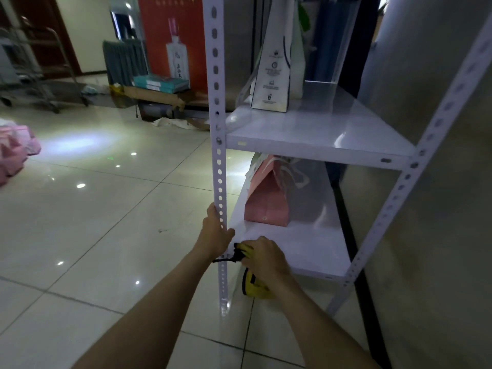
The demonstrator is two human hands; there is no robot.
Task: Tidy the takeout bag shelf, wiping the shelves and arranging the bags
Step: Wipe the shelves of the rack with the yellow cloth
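Standing on two shelves (pixel 316 134): one white bag (pixel 273 75), one pink bag (pixel 266 203).

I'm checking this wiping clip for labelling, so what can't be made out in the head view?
- Yellow cloth: mostly hidden under the right hand.
- Left hand fingers: hidden behind the shelf post.
- White bag: print too small to read, top cut off by the frame edge.
- Pink bag: top hidden by the upper shelf.
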